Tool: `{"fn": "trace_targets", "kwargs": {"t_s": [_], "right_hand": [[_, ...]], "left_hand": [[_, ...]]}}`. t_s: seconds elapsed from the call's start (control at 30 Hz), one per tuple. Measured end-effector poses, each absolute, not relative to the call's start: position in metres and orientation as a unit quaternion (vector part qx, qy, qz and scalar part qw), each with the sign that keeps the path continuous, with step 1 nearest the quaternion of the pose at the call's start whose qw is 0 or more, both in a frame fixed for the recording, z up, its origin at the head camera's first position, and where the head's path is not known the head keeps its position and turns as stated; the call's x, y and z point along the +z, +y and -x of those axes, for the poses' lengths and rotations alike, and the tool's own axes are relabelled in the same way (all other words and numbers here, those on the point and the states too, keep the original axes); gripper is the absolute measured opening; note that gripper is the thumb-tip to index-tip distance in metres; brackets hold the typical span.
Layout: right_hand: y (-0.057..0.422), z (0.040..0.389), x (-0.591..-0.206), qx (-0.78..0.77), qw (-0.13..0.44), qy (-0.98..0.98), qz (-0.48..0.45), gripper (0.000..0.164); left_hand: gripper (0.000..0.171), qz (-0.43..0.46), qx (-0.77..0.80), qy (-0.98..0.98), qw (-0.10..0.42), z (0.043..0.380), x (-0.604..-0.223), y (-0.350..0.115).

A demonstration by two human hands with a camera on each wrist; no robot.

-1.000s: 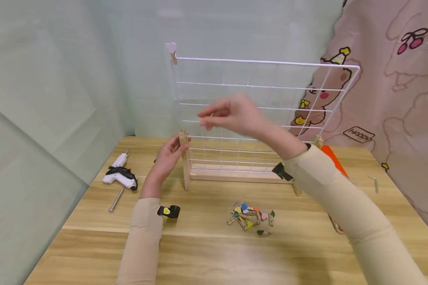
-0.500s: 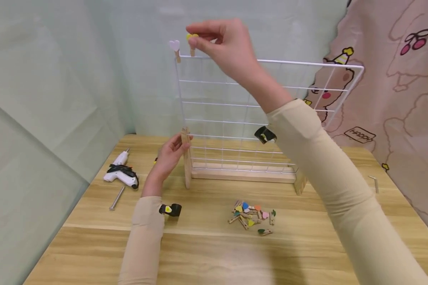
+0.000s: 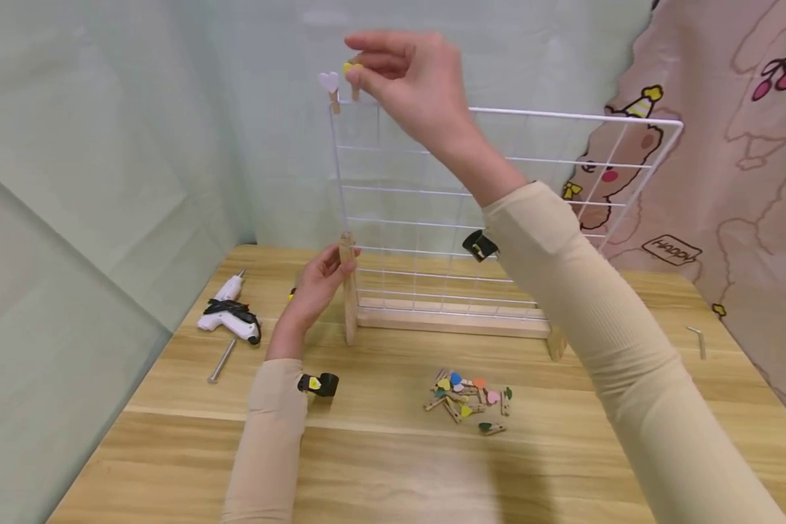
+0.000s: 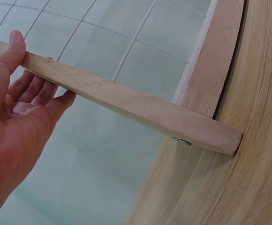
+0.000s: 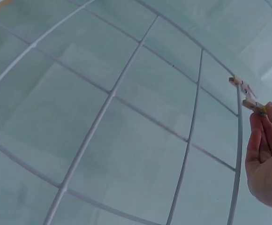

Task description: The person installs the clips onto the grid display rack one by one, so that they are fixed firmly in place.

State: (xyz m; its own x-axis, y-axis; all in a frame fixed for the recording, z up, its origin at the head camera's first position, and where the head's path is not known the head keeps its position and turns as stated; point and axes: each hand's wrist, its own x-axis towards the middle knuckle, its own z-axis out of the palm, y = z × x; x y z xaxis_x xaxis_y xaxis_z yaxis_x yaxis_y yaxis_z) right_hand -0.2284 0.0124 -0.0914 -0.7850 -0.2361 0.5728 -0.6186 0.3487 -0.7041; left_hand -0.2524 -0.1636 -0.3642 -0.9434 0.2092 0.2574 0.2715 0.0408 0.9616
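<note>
Clipping onto the white rectangular wire grid rack [image 5: 111, 93] cleanly called, in my judgement, for a steady brace, a square approach to its top edge, a full squeeze, and release only once seated. Pale upright wooden post [image 4: 131, 101] stood at the rack's left edge; left hand [image 3: 314, 285] gripped it near the top, thumb one side, fingers opposite. Right hand [image 3: 427, 84] had a narrow pinch on the small wooden peg with a yellow heart [image 3: 351, 69], at the rack's top edge near the left corner, just beside the small wooden peg with a pale lilac heart [image 3: 328, 81]. Couldn't tell if the pinched one was seated.
</note>
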Motion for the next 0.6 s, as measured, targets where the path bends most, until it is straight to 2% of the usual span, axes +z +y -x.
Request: {"fn": "trace_targets", "kwargs": {"t_s": [0.23,0.4,0.6], "right_hand": [[0.012,0.244,-0.097,0.487,0.195,-0.811,-0.260,0.017],[0.012,0.258,-0.102,0.478,0.185,-0.819,-0.259,0.016],[0.010,0.257,-0.102,0.465,0.181,-0.825,-0.263,0.019]], "left_hand": [[0.050,0.164,-0.665,-0.729,0.022,0.250,-0.364,-0.163],[0.051,0.166,-0.659,-0.733,0.016,0.247,-0.361,-0.162],[0.049,0.166,-0.664,-0.729,0.019,0.248,-0.363,-0.164]]}}
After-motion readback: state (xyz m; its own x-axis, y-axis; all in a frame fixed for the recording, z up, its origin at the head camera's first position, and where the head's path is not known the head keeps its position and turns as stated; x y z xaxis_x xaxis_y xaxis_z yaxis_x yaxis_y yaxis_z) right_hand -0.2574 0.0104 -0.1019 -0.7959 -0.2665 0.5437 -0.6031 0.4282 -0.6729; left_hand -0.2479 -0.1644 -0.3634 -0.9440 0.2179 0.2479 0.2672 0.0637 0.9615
